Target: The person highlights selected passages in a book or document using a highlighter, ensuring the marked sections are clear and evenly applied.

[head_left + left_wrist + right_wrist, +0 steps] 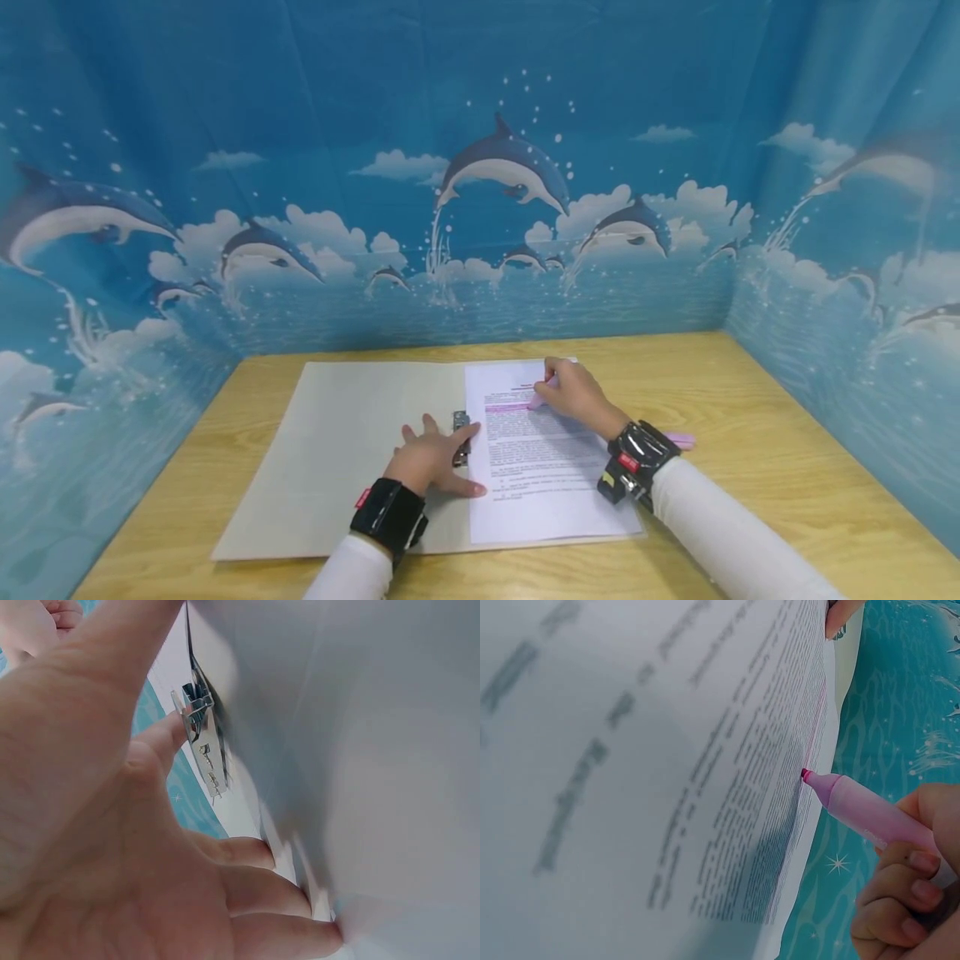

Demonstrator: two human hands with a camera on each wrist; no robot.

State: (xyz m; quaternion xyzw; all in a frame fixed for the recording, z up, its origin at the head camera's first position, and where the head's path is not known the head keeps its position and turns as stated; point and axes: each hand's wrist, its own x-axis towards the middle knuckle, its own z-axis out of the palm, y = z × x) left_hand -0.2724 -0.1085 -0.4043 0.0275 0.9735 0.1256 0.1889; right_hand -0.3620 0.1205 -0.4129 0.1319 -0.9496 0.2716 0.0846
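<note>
Head view: a pink highlighter (536, 402) is gripped by the curled right hand (576, 394), tip at the printed sheet (551, 517); if its edge is pressed too lightly by the spread left hand (429, 463), strokes could be skewed.

Left hand (426, 461) spread palm down, right hand (576, 393) curled in a grip

The left forearm (352, 575) enters at the bottom edge and slants up to the right, only a short length showing; thumb (461, 485) and index finger (463, 432) point rightward, well parted, while the other fingers fan out ahead, and the left wrist view shows the palm side (127, 862) with these fingers (262, 891) nearly straight. The right forearm (735, 521) comes in from the lower right and runs diagonally up to the left; its hand sits farther forward than the other, the two well apart, and the right wrist view shows its fingers folded in toward the palm
</note>
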